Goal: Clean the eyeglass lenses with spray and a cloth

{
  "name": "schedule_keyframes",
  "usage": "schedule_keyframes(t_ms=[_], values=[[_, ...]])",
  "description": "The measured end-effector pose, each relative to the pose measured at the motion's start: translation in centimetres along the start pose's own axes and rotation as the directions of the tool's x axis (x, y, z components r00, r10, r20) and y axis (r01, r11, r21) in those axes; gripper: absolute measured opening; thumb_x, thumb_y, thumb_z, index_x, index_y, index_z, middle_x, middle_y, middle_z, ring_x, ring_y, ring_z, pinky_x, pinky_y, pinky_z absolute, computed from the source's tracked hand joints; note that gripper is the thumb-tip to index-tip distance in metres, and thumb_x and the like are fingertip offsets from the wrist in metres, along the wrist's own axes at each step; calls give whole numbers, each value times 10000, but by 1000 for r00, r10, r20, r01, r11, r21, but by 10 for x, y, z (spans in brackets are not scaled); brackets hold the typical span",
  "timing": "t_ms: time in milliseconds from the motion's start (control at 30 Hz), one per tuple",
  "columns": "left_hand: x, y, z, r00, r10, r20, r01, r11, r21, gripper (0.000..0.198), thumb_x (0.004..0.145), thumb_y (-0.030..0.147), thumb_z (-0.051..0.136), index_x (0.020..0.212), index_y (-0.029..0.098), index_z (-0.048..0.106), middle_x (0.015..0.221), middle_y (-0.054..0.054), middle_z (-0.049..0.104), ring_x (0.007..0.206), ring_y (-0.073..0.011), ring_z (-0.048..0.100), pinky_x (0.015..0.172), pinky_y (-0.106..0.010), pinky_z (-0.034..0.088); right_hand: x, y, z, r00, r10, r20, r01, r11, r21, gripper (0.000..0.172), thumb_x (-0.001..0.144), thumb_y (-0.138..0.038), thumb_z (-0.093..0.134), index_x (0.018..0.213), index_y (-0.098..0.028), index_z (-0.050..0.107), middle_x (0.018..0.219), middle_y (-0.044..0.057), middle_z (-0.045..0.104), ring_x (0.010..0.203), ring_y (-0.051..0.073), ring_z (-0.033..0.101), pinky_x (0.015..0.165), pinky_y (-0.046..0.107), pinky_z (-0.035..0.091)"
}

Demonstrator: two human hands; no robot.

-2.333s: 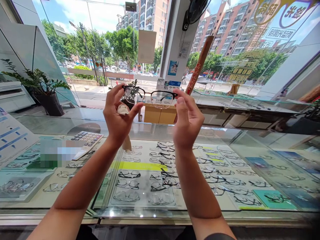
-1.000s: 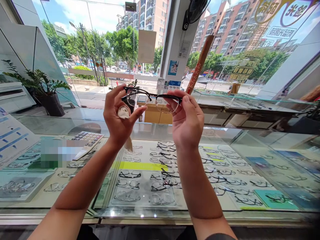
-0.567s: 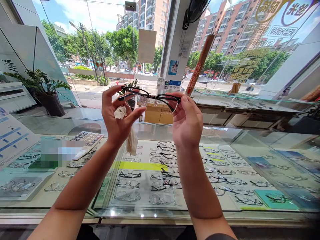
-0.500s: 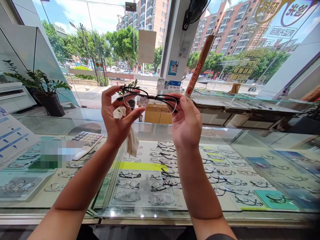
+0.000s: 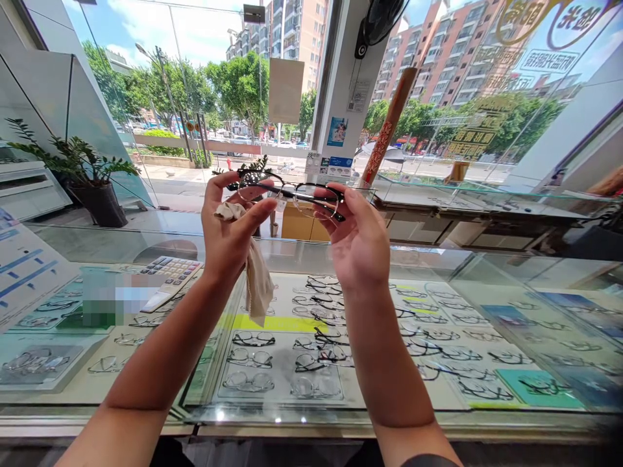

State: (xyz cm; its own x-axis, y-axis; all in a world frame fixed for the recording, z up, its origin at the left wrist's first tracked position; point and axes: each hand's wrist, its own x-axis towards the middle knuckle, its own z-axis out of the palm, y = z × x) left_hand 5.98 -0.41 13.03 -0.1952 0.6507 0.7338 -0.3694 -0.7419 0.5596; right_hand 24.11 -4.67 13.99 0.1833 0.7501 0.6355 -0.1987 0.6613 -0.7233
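Note:
A pair of black half-rim eyeglasses (image 5: 288,188) is held up between my two hands, above the glass counter. My left hand (image 5: 228,224) grips the left end of the frame, with a beige cleaning cloth (image 5: 259,285) tucked in its palm and hanging below. On the right end, my right hand (image 5: 357,233) pinches the frame by the hinge with thumb and fingers. At least one temple arm shows dark behind the lenses, running toward my right fingers.
Below lies a glass display counter (image 5: 311,420) with rows of eyeglasses inside. A calculator (image 5: 170,271) and a printed sheet (image 5: 29,266) are on the left. Potted plants (image 5: 97,194) stand by the window beyond. A second glass showcase (image 5: 487,194) is at the back right.
The eyeglasses have turned and shifted slightly left, so a temple arm now crosses behind the lenses. My right hand has moved a little left with them; the cloth hangs slightly lower.

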Motion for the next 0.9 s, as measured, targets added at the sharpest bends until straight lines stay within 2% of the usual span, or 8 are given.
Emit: schedule_keyframes(t_ms=[233,433,567,667,733,900], values=[[3,-2,-4,1000,23,17,-24,998,59,689,739,532,1048,1214,283,617,1139,-81,850,895,-192,818,691,-262,624,3,6,-2,1000,2,9,-2,1000,20,330,1012,-537,664,1129,-282,837,1188,60,863,1149,252,804,1013,436,655],[5,-9,-9,973,218,72,-228,955,189,777,716,582,1057,1255,282,585,1192,-78,836,849,-171,798,638,-248,584,8,10,-7,1000,-21,-5,21,1000,-20,356,1019,-540,627,1122,-254,812,1187,79,856,1127,251,802,966,412,651],[2,-2,-8,954,260,148,-293,916,275,751,745,564,1047,1279,276,603,1180,-82,837,770,-152,773,576,-241,557,11,9,-10,998,-58,-19,56,996,-69,286,1025,-487,623,1051,-266,804,1168,61,847,1173,253,792,1024,426,642],[1,5,-9,944,233,232,-305,885,353,745,745,533,1051,1307,271,638,1175,-76,842,726,-145,754,553,-250,559,10,2,-10,990,-128,51,136,974,-179,158,997,-375,684,984,-284,813,1138,29,839,1175,235,776,1088,432,612],[2,10,-10,938,207,280,-308,867,392,737,751,529,1045,1327,271,662,1181,-74,844,756,-164,769,563,-265,578,9,-2,-10,981,-140,133,169,956,-241,107,965,-298,721,934,-279,822,1098,17,836,1130,222,771,1079,428,606],[6,15,-14,912,159,377,-317,857,406,745,787,562,1011,1387,270,680,1192,-88,843,957,-241,831,638,-292,644,8,-7,-13,962,-58,268,126,961,-245,60,934,-287,779,912,-270,833,1062,9,842,1040,206,764,1019,416,608]])
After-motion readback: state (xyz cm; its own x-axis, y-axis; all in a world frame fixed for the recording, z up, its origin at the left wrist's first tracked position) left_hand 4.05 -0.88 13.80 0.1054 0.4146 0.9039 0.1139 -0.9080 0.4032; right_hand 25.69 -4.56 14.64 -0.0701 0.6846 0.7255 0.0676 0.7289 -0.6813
